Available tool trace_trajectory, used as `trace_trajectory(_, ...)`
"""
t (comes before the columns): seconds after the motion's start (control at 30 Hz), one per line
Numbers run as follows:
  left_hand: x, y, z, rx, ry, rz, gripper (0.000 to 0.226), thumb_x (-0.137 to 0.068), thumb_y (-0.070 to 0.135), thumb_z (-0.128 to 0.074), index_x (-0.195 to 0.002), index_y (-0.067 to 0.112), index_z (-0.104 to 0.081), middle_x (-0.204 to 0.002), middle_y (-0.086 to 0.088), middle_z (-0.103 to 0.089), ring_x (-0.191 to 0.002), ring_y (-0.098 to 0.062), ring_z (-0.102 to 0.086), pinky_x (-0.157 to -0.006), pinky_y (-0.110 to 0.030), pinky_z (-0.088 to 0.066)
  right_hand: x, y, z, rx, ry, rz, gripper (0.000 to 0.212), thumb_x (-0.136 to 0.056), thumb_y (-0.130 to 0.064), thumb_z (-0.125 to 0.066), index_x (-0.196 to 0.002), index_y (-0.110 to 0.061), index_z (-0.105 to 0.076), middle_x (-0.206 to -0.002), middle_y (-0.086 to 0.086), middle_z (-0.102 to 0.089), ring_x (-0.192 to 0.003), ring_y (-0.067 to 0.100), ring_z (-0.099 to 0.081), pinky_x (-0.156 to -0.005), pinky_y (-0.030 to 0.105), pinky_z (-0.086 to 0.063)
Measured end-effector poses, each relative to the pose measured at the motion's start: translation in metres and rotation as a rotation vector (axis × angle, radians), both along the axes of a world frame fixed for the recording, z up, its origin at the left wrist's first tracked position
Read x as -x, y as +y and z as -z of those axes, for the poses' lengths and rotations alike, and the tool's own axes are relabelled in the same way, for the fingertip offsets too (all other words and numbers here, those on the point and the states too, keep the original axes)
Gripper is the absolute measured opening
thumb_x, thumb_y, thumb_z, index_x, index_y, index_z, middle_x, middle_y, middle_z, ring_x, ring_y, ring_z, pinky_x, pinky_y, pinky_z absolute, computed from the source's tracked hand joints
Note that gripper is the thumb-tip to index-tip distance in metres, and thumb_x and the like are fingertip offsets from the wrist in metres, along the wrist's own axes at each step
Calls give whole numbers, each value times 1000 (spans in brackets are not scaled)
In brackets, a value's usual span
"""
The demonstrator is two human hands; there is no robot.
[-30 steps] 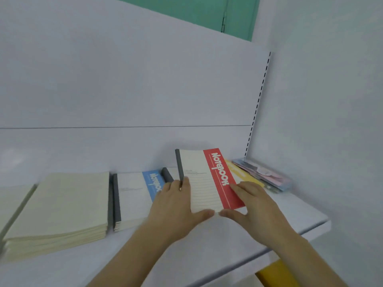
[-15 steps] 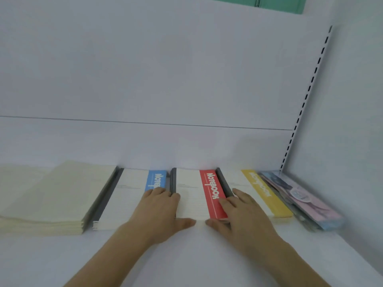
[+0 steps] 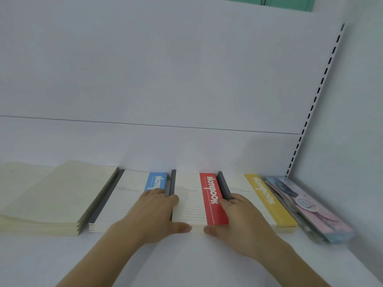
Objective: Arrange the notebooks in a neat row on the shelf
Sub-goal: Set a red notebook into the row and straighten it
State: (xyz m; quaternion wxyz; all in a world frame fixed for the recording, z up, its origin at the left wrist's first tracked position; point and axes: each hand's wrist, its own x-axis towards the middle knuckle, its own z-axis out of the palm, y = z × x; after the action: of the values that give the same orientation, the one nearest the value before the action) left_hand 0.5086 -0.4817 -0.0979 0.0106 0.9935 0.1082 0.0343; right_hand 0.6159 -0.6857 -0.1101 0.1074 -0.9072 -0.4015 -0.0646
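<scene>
Three notebook stacks lie side by side on the white shelf (image 3: 186, 262): a blue-striped stack (image 3: 132, 195), a red-striped stack (image 3: 199, 195) in the middle and a yellow-striped stack (image 3: 261, 195). My left hand (image 3: 153, 216) lies flat along the left edge of the red-striped stack, thumb against its front edge. My right hand (image 3: 240, 220) lies flat along its right edge, thumb also at the front. The red-striped stack sits squarely between its neighbours, touching the back panel.
A thick stack of cream notebooks (image 3: 56, 195) lies left of the blue-striped one, with another cream stack at the far left. A pink and blue packaged item (image 3: 310, 210) lies at the right by the slotted upright (image 3: 315, 96).
The red-striped stack went from angled and forward to straight between the blue and yellow stacks, pushed back by both hands. The view has shifted right and closer.
</scene>
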Motion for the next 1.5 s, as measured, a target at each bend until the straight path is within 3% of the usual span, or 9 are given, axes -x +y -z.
trace_trajectory(0.2, 2, -4, 7, -132, -6, 37, 79, -86, 79, -38, -137, 20, -46, -116, 1, -61, -123, -21, -46, -109, -35, -31, 7, 3, 7, 179, -131, 6, 88, -74, -84, -32, -133, -21, -45, -129, -1, -55, -140, 26, -24, -119, 40, -16)
trace_trajectory(0.3, 1, -6, 8, -157, -3, 32, 78, -86, 78, -39, -135, 18, -47, -113, 0, -62, -115, -21, -51, -107, -35, -33, 10, 6, 6, 138, -85, 31, 77, -77, -81, -36, -125, -22, -50, -126, -2, -56, -135, 24, -29, -116, 38, -23)
trace_trajectory(0.47, 1, -6, 3, -143, 15, 48, 70, -85, 81, -36, -111, 18, -52, -102, -1, -60, -102, -21, -53, -94, -33, -36, 0, 4, 9, 95, -8, 48, 69, -74, -81, -47, -115, -27, -54, -114, -7, -55, -124, 19, -38, -107, 35, -35)
trace_trajectory(0.67, 2, -3, 1, -107, 9, 42, 63, -86, 79, -38, -107, 20, -51, -94, 2, -53, -99, -21, -52, -89, -33, -38, 3, 1, 14, 114, -104, 1, 96, -72, -89, -12, -130, -23, -49, -128, -4, -52, -139, 23, -24, -115, 37, -26)
trace_trajectory(0.8, 5, -4, 1, -129, -37, 42, 63, -84, 81, -39, -101, 23, -53, -84, 5, -49, -94, -19, -51, -82, -32, -35, 1, 1, 16, 51, -88, -16, 90, -75, -89, -16, -129, -24, -49, -129, -8, -51, -136, 19, -28, -112, 36, -31)
trace_trajectory(1.0, 5, -10, 2, -77, 5, -3, 55, -87, 72, -49, -105, 21, -51, -101, -3, -57, -98, -23, -52, -85, -34, -40, -3, 3, 13, 1, 19, 20, 75, -71, -87, -33, -113, -29, -55, -117, -13, -57, -129, 16, -35, -105, 35, -38)
trace_trajectory(1.2, 4, -15, 2, -19, 40, -69, 56, -86, 74, -48, -105, 21, -51, -103, -4, -57, -98, -23, -53, -79, -34, -41, 0, 1, 14, 18, -21, 4, 84, -76, -86, -29, -131, -26, -51, -136, -9, -47, -144, 20, -16, -118, 35, -21)
trace_trajectory(1.3, 4, -19, 1, -97, 37, -65, 65, -88, 77, -38, -113, 20, -55, -109, -5, -61, -108, -24, -52, -91, -35, -38, 2, -1, 12, 34, -56, -15, 77, -83, -79, -32, -137, -25, -46, -146, -8, -35, -148, 21, -4, -121, 35, -13)
trace_trajectory(1.5, 6, -22, -1, -157, 43, -89, 70, -88, 79, -35, -114, 17, -55, -111, -6, -63, -112, -25, -52, -99, -37, -36, -1, -2, 10, 70, -48, -58, 86, -80, -82, -24, -139, -23, -43, -147, -7, -36, -146, 20, -11, -119, 37, -19)
